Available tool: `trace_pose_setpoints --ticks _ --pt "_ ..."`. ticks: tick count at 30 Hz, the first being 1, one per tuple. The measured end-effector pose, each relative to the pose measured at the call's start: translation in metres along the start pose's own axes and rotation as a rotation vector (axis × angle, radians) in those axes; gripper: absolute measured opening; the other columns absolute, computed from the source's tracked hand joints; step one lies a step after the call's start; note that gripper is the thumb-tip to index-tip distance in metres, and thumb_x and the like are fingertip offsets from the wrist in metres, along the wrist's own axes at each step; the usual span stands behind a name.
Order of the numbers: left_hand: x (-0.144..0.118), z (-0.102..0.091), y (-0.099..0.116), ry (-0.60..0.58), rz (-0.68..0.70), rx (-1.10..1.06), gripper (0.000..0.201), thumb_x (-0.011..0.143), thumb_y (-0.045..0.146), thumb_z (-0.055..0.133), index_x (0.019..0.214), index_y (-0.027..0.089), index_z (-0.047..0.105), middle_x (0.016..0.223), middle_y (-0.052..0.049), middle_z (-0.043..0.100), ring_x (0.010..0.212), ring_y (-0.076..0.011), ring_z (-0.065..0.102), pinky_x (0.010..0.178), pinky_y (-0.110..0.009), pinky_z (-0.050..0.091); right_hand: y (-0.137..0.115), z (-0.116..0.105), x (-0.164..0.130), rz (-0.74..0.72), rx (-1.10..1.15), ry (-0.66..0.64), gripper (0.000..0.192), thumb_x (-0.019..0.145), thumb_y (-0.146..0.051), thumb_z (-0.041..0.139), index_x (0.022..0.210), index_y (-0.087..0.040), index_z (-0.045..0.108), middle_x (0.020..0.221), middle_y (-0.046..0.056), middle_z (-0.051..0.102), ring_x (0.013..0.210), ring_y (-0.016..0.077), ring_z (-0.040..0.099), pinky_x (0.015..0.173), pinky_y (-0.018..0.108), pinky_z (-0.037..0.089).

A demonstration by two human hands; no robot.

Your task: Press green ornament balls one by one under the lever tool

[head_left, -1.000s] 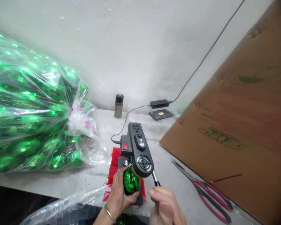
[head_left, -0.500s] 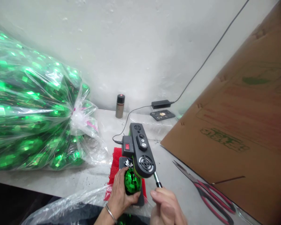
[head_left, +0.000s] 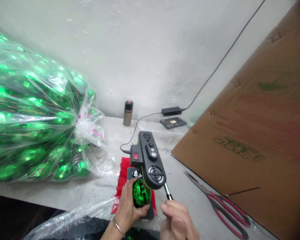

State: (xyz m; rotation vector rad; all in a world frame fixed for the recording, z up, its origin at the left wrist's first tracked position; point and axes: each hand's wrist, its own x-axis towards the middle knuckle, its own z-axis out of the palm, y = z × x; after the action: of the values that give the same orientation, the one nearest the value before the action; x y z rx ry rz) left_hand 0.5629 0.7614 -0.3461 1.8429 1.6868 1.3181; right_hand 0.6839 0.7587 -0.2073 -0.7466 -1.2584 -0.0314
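Note:
A shiny green faceted ball is gripped by my left hand, which curls round its left and lower sides and wears a metal bangle. The ball sits at the front of a small black machine with round vents and a red switch. From the machine's right side comes a metal lever with a dark end. My right hand is closed at that end, its fingers folded round it. Under the machine's dark base lies a red cloth.
Left stands a tied clear bag of green balls. Behind are a dark-capped bottle, a power adapter with its cable and a black phone-like slab. Right are large scissors and a cardboard box. Clear plastic covers my lap.

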Motion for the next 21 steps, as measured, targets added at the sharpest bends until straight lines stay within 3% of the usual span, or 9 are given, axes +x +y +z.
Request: trace_pose_setpoints --ticks 9,16,21 --pt "0.000 0.001 -0.001 0.000 0.010 0.016 0.082 0.075 0.037 0.087 0.146 0.012 0.055 0.136 -0.023 0.071 0.123 -0.0425 0.072 0.105 -0.064 0.062 -0.002 0.004 0.002 0.003 -0.031 0.034 0.035 0.106 -0.023 0.058 0.075 -0.018 0.074 0.065 -0.001 0.068 0.058 0.0123 0.065 0.066 0.027 0.052" --pt "0.001 0.000 0.001 -0.001 -0.016 -0.007 0.083 0.072 0.038 0.089 0.145 0.013 0.059 0.134 -0.022 0.072 0.124 -0.0422 0.072 0.107 -0.064 0.061 -0.011 0.011 0.006 0.150 -0.027 -0.004 0.048 0.103 -0.057 0.060 0.084 -0.016 0.076 0.069 0.005 0.069 0.067 0.0217 0.072 0.066 0.036 0.059" --pt "0.002 -0.003 0.003 -0.033 -0.045 -0.021 0.084 0.071 0.037 0.089 0.146 0.012 0.058 0.135 -0.023 0.072 0.126 -0.0435 0.071 0.107 -0.065 0.060 -0.011 0.012 -0.006 0.156 -0.007 -0.001 0.052 0.103 -0.062 0.058 0.085 -0.017 0.076 0.068 0.005 0.069 0.066 0.0208 0.072 0.066 0.036 0.060"
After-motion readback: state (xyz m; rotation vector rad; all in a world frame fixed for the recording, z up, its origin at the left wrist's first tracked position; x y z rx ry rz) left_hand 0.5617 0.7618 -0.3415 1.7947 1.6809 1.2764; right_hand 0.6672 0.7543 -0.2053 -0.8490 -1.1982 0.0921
